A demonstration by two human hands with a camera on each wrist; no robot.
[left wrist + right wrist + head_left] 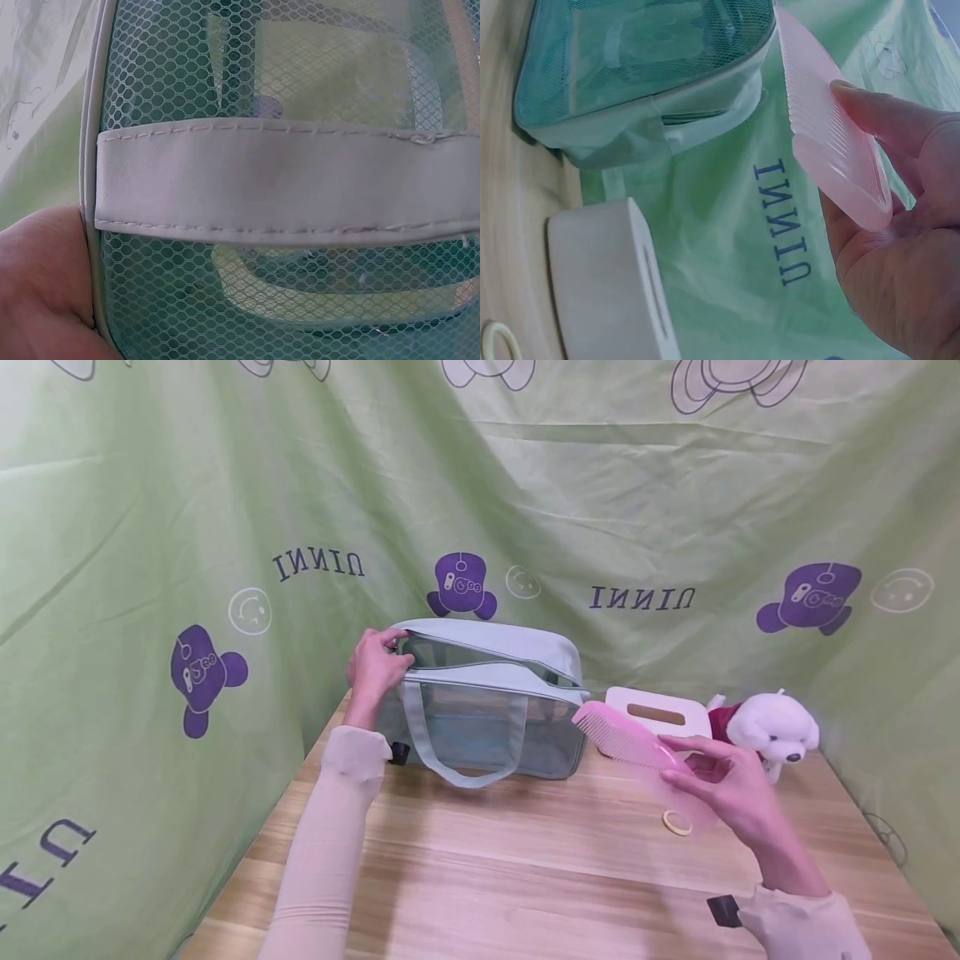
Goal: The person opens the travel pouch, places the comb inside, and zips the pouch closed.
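A pale green mesh bag (551, 731) stands upright at the back of the table, its top zip partly open and a carry handle (517, 735) hanging down its front. My left hand (375, 667) grips the rim of the opening at the bag's left end. In the left wrist view, part of that hand (45, 289) lies against the bag's edge, beside a pale strap (292, 184); its fingertips are out of sight. Between thumb and fingers, my right hand (731, 789) pinches a pink comb (626, 737), held in the air just right of the bag, teeth toward the lower left.
Behind the comb sits a white tissue box (693, 714) with a slot on top. A white plush dog (772, 727) in red is at its right. A small cream ring (678, 833) lies on the wooden table (480, 877). A green printed curtain (637, 510) surrounds the table.
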